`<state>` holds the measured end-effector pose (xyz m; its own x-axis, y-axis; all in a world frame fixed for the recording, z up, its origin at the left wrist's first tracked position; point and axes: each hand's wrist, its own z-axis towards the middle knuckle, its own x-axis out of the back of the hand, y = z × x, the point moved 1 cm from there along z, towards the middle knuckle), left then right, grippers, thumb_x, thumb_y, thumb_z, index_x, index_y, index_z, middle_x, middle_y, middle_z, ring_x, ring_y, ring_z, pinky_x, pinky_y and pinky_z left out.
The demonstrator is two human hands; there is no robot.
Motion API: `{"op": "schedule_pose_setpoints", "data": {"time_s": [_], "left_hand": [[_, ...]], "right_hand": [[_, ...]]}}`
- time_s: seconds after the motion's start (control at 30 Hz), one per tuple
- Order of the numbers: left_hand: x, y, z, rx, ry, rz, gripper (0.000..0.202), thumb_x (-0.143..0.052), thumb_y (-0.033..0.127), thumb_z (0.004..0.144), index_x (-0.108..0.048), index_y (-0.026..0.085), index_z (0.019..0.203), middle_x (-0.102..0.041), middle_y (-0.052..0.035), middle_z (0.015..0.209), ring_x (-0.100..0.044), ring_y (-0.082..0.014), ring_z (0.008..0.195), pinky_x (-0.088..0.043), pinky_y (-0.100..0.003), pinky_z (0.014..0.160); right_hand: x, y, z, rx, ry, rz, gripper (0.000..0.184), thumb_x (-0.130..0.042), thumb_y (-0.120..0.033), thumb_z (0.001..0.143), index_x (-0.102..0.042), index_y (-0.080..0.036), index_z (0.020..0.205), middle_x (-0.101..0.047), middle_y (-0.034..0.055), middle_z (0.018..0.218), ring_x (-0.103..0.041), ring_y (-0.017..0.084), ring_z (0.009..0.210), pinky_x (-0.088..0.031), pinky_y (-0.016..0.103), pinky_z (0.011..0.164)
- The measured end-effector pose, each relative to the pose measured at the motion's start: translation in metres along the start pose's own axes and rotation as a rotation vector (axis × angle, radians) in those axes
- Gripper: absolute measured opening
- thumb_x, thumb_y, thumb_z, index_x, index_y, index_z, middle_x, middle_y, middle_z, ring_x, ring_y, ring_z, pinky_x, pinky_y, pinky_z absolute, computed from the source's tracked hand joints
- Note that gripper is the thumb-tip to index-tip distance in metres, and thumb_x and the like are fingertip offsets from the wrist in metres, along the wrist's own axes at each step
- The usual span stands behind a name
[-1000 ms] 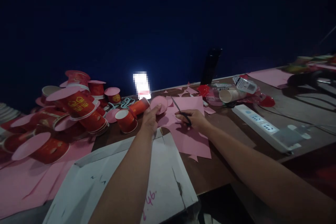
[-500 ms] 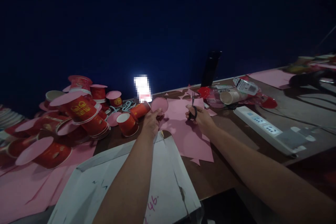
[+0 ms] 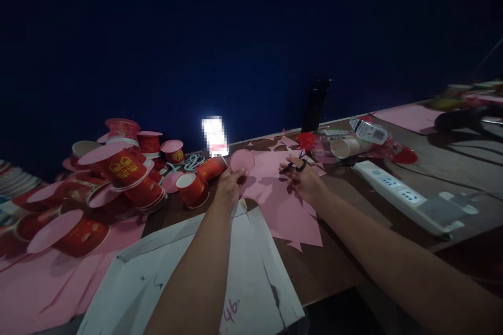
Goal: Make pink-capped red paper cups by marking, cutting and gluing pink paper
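Centre of the frame, the left hand [image 3: 229, 188] pinches a pink disc [image 3: 242, 160], fingertips partly hidden! Right of centre, the right hand's [image 3: 307, 184] fingers hook black scissors [image 3: 301, 165], blades hard to make out.

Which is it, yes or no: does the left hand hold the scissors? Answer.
No, the scissors are in the right hand, while the left hand holds a round pink piece of paper.

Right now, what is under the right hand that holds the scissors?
A pink sheet shows beneath the right hand and scissors, with brown table past its edges. What the hand itself covers cannot be seen.
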<state>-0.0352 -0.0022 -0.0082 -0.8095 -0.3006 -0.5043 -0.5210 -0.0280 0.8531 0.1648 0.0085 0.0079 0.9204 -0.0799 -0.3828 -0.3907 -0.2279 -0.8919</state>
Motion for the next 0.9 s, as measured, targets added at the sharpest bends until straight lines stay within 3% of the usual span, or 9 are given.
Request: {"op": "schedule_pose_setpoints", "data": {"time_s": [0.17,0.47,0.9], "left_hand": [[-0.002,0.002,-0.001,-0.004,0.041,-0.017,0.029,-0.073,0.011,0.054,-0.057,0.016,0.078,-0.061,0.0031,0.065,-0.056,-0.0069,0.058,-0.044,-0.017,0.056],[-0.002,0.005,-0.003,0.003,0.107,-0.110,0.024,-0.072,0.009,0.059,-0.056,0.016,0.075,-0.063,0.0020,0.067,-0.059,-0.0082,0.059,-0.048,-0.019,0.058],[0.000,0.002,0.002,-0.018,0.084,-0.136,0.030,-0.079,0.012,0.052,-0.057,0.016,0.073,-0.057,0.0069,0.057,-0.051,-0.0042,0.047,-0.040,-0.015,0.047]], "right_hand": [[-0.003,0.000,-0.004,-0.035,-0.096,0.004,0.024,-0.068,-0.035,0.074,-0.060,-0.021,0.091,-0.069,0.0047,0.086,-0.064,0.014,0.070,-0.036,0.018,0.039],[-0.004,0.002,-0.005,-0.053,-0.121,-0.019,0.025,-0.067,-0.036,0.077,-0.062,-0.020,0.095,-0.069,0.0042,0.083,-0.061,0.012,0.064,-0.033,0.017,0.038],[-0.007,0.005,-0.021,0.052,-0.369,-0.296,0.048,-0.070,-0.048,0.074,-0.067,-0.015,0.109,-0.061,0.0010,0.063,-0.051,0.008,0.050,-0.027,0.017,0.036]]}}
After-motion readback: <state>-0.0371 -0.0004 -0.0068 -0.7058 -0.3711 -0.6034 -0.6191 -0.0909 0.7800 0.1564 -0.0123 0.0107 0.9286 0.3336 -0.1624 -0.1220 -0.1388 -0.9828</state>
